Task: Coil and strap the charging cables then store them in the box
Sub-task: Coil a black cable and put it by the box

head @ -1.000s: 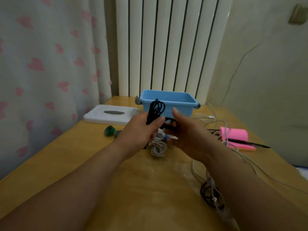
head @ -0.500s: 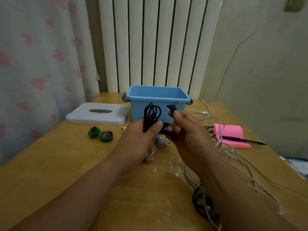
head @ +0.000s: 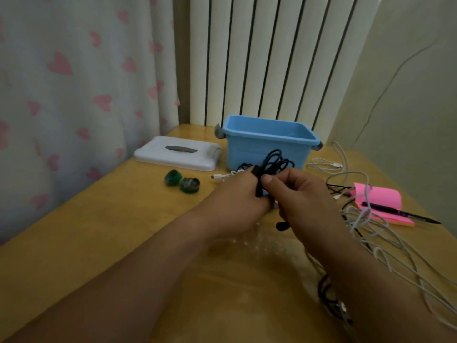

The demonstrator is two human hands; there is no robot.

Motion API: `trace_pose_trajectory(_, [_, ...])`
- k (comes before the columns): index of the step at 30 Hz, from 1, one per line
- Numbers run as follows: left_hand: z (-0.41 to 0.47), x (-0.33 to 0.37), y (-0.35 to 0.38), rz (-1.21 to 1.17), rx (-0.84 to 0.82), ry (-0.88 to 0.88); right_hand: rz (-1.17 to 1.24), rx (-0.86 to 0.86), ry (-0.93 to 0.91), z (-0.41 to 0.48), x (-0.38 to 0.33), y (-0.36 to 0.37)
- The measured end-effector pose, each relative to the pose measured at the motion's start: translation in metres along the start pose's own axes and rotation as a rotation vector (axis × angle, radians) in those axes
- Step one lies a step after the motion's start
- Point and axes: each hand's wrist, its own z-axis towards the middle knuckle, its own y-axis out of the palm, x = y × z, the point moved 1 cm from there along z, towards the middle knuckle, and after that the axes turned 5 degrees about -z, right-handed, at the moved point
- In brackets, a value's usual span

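In front of the blue box (head: 247, 154), black cable (head: 277, 160): coiled into a bundle and held above the table (head: 99, 231), its loops rising against the box's front wall.
Left hand (head: 237, 201): fingers curled round the lower part of the black cable, gripping it.
Strap (head: 258, 181): a black band standing upright across the bundle, between the two hands.
Right hand (head: 304, 196): thumb and fingers pinch the strap against the bundle; a dark end hangs below this hand.
Blue box: open, upright, at the far edge of the table; what lies in it cannot be seen.
Lid (head: 178, 153): white, flat on the table left of the box.
Green rolls (head: 183, 181): two, nearer than the lid, left of the box's front.
White cables (head: 366, 219): loose and tangled, right of the box.
Sticky notes (head: 380, 201): a pink pad right of the box, among the white cables, with a pen (head: 400, 214) lying on it.
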Motion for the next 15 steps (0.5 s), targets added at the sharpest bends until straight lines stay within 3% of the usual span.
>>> trace_pose_trajectory(5, [-0.0062,0.0018,-0.0051,-0.078,-0.081,-0.079,0.039,-0.025,0.012,0.0003,-0.0012,-0.0019])
trace_pose_trajectory(8, [-0.0070,0.0006,-0.0067,-0.390,0.003,-0.137,0.070,-0.026,0.001,-0.0014,-0.0037,-0.0021])
trace_pose_trajectory(15, [0.0008,-0.0035,-0.0032,-0.589,0.155,-0.088,0.076,0.034,-0.092,-0.0053,-0.0049,0.0007])
